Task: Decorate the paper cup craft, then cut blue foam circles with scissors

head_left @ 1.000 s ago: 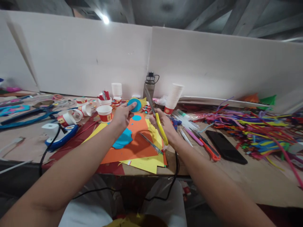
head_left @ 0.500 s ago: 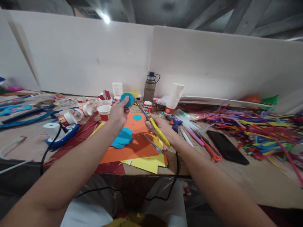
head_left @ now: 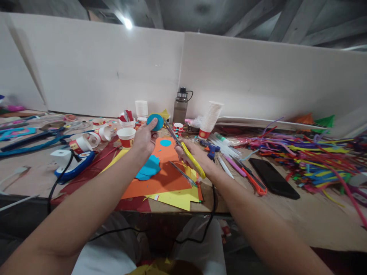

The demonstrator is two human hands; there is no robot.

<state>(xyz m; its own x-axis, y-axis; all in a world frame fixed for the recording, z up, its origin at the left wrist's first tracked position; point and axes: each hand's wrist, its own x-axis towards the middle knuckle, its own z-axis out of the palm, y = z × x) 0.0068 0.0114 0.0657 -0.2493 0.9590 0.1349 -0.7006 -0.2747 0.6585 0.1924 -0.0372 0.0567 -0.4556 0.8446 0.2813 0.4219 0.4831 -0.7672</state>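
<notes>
Between thumb and fingers, my left hand [head_left: 145,138] pinches a round blue paper disc [head_left: 155,122] above the table. My right hand [head_left: 192,156] is closed on yellow-handled scissors [head_left: 189,154], whose blades point up and left, with the tips close to the disc's right edge. Whether the blades touch the paper I cannot tell. Below the hands lies an orange sheet [head_left: 166,181] over yellow paper [head_left: 172,199]. On the orange sheet rest a small blue circle [head_left: 164,143], some larger blue cut paper [head_left: 149,169] and a pen [head_left: 183,173].
Behind stand a water bottle [head_left: 180,107], a stack of paper cups [head_left: 210,118] and an open cup [head_left: 126,136]. To the right are a glue gun [head_left: 212,149], a red cutter [head_left: 255,182], a phone [head_left: 273,177] and many pipe cleaners [head_left: 318,152]. A blue tape dispenser [head_left: 75,166] sits left.
The blue disc appears slightly turned and shifted a little to the right in my left hand. My right hand and the scissors have hardly moved; the whole view has shifted slightly.
</notes>
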